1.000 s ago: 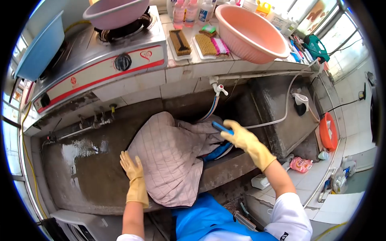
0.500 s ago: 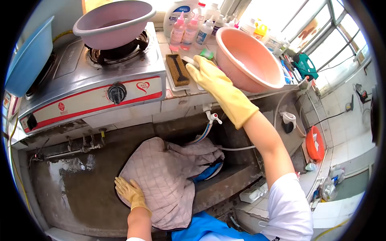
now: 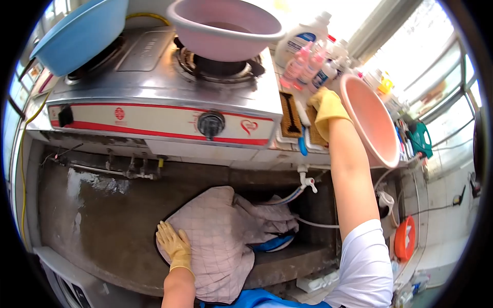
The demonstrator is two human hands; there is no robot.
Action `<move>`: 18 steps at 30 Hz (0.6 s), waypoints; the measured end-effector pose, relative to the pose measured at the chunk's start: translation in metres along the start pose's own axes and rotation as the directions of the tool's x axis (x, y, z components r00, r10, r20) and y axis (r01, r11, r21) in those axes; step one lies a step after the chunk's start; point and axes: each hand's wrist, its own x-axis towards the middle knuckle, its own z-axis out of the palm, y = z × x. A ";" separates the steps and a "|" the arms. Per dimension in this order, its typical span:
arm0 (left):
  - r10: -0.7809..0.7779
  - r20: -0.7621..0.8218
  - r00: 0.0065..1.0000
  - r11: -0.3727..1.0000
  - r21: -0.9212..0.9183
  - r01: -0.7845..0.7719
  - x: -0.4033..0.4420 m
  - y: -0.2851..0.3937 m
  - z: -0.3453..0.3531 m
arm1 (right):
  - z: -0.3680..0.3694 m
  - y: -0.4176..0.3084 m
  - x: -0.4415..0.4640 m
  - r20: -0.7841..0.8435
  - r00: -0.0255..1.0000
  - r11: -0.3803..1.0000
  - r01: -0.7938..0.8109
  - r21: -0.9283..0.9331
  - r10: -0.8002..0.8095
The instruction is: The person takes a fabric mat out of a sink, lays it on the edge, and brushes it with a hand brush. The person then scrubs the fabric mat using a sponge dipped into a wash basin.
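Observation:
My left hand (image 3: 175, 245), in a yellow rubber glove, lies flat with its fingers stretched out on the left edge of a pinkish-grey quilted cloth (image 3: 210, 231). The wet cloth has dark edging and lies in the grey trough. Up on the tiled ledge, my gloved right hand (image 3: 328, 109) reaches in between the brushes and an orange basin (image 3: 372, 120). Its fingertips are hidden, so what it holds, if anything, does not show. Left of it lie a brown-bristled brush (image 3: 291, 115) and a white handle with a blue end (image 3: 303, 143); another brown-bristled brush (image 3: 314, 128) is partly under the hand.
A gas stove (image 3: 169, 118) carries a pink basin (image 3: 221, 43) and a blue basin (image 3: 82, 38). Several bottles (image 3: 303, 41) crowd the ledge by the window. A tap (image 3: 306, 180) with a hose hangs over the concrete trough (image 3: 113, 226). An orange-red tub (image 3: 404, 238) stands at right.
The view has turned, so things sit further right. My right hand has moved from beside the first brush toward the orange basin, over another brush. My left hand stays on the cloth.

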 end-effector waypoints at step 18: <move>-0.005 -0.050 0.999 1.000 -0.016 0.004 0.001 0.003 0.008 | 0.030 0.043 -0.252 -0.626 0.714 0.371 0.699 0.612 -0.313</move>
